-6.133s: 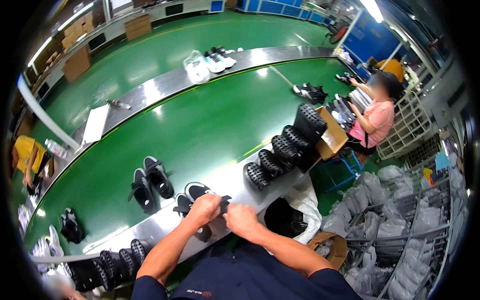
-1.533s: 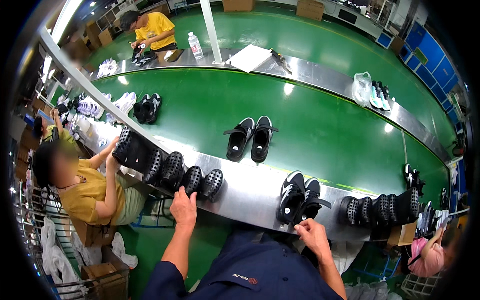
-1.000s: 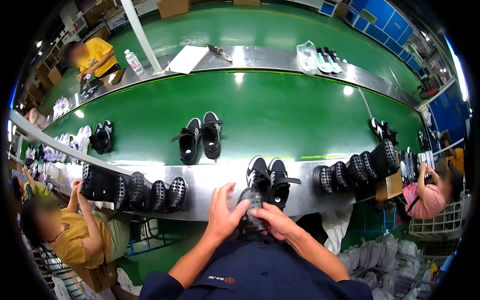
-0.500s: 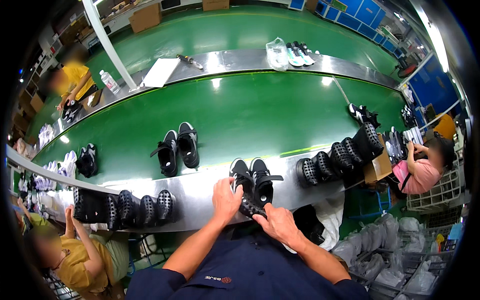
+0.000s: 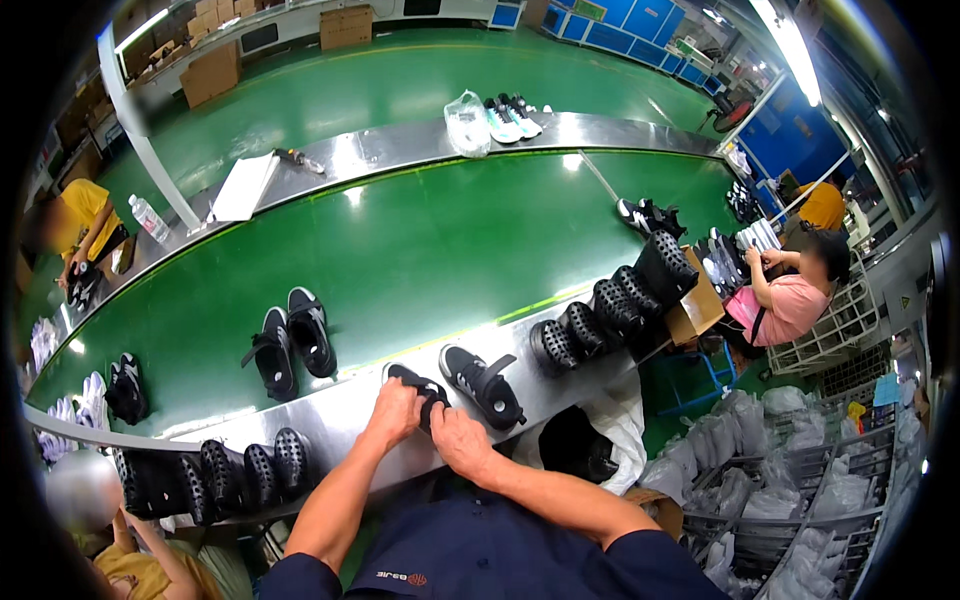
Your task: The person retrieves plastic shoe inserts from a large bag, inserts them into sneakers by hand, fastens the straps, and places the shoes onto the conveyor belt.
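A black shoe with a pale sole edge (image 5: 410, 377) is between my hands over the metal ledge in front of me. My left hand (image 5: 396, 412) is closed around its left side and covers much of it. With bent fingers, my right hand (image 5: 462, 440) grips the shoe's heel end; what the fingertips pinch there is hidden. Just to the right, a matching black shoe (image 5: 485, 385) lies on the ledge, its strap loose and sticking out. Beyond the ledge, on the green belt, stands another pair of black shoes (image 5: 312, 333) with a strap open.
Black dimpled shoe-shaped pieces stand in rows to the left (image 5: 222, 472) and right (image 5: 583, 327) on the metal ledge (image 5: 350, 425). A white sack (image 5: 630, 425) with black contents hangs near my right arm. Co-workers sit at left and right; a rack (image 5: 790, 500) holds bagged items.
The two shoes, side by side before, are now apart: the right one lies free on the ledge. Both hands have shifted left onto the other shoe. The view has turned right.
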